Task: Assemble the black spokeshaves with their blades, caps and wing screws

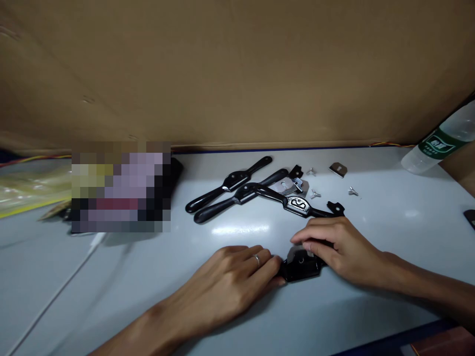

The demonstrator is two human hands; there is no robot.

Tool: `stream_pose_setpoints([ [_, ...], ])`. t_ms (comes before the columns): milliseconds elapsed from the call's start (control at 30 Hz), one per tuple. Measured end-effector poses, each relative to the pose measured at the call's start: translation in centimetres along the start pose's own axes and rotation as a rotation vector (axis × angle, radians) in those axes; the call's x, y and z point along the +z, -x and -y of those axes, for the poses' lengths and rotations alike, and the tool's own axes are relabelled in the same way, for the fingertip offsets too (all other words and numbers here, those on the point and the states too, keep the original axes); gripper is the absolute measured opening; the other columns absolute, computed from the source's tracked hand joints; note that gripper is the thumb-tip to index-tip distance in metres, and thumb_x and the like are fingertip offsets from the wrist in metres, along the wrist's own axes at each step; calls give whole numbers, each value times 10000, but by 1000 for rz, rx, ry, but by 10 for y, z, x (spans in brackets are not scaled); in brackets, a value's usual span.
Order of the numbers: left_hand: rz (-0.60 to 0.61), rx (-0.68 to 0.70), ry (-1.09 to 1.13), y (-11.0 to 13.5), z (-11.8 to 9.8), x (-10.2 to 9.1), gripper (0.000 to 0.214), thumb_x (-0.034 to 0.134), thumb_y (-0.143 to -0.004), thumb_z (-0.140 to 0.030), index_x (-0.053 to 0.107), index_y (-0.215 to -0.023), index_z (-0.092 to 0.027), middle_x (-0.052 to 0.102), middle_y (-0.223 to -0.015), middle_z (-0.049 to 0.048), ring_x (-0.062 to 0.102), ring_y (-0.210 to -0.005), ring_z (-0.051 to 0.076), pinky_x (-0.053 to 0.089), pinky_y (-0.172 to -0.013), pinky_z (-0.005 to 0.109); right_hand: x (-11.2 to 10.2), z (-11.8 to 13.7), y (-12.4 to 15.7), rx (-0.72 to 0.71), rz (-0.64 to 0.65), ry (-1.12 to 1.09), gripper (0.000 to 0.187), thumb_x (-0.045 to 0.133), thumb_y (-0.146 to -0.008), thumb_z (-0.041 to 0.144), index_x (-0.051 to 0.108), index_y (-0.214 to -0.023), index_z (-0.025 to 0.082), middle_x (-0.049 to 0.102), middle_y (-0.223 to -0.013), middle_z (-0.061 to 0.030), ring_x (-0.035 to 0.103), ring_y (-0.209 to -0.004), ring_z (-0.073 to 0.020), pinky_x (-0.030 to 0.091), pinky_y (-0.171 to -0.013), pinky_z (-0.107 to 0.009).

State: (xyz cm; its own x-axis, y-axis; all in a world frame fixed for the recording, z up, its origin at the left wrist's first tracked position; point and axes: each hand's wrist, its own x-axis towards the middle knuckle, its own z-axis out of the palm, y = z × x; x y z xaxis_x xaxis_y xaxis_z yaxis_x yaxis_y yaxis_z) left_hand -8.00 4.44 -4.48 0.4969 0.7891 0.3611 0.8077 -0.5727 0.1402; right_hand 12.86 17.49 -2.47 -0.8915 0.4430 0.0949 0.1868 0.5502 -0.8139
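Note:
A black spokeshave body (pixel 302 271) lies low over the front of the table between my hands. My left hand (pixel 237 274), with a ring on one finger, is closed around its left handle. My right hand (pixel 341 247) pinches a flat grey spokeshave blade (pixel 293 253) against the body's middle, and its palm covers most of the right handle. Behind them rest three more spokeshave bodies: one at the back (pixel 235 180), one below it (pixel 245 193), and one with a raised curved mark (pixel 298 202). My fingers partly hide the blade.
Wing screws (pixel 315 194), a loose blade (pixel 338 169) and black cap pieces (pixel 296 172) lie toward the back. A tilted water bottle (pixel 436 148) is at the right. A blurred-out object (pixel 122 193) with a white cable (pixel 70 277) sits left. Cardboard (pixel 237 74) walls the back.

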Motion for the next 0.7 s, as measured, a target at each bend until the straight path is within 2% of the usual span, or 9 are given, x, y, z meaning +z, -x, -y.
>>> stream_pose_setpoints([
  [267, 1, 9, -14, -2, 0, -1, 231, 360, -1091, -239, 536, -955, -177, 571, -695, -36, 505, -543, 138, 347, -491, 311, 1, 1, -1, -31, -13, 7, 245, 507, -948, 87, 705, -1053, 189, 751, -987, -42, 695, -884, -148, 529, -795, -282],
  [400, 6, 0, -5, -1, -1, -1, 221, 355, -1091, -234, 548, -1002, -172, 577, -696, -34, 513, -545, 140, 350, -493, 308, 0, 3, 0, -7, -17, 28, 241, 498, -947, 111, 684, -1077, 193, 750, -958, -41, 686, -833, -148, 525, -770, -286],
  [700, 14, -1, -27, -3, -1, 0, 213, 366, -1079, -229, 565, -1077, -151, 600, -707, -26, 537, -542, 140, 392, -483, 308, -1, 3, 3, -31, -22, 89, 232, 480, -964, 140, 673, -1066, 216, 743, -982, -38, 686, -854, -155, 528, -772, -298],
])
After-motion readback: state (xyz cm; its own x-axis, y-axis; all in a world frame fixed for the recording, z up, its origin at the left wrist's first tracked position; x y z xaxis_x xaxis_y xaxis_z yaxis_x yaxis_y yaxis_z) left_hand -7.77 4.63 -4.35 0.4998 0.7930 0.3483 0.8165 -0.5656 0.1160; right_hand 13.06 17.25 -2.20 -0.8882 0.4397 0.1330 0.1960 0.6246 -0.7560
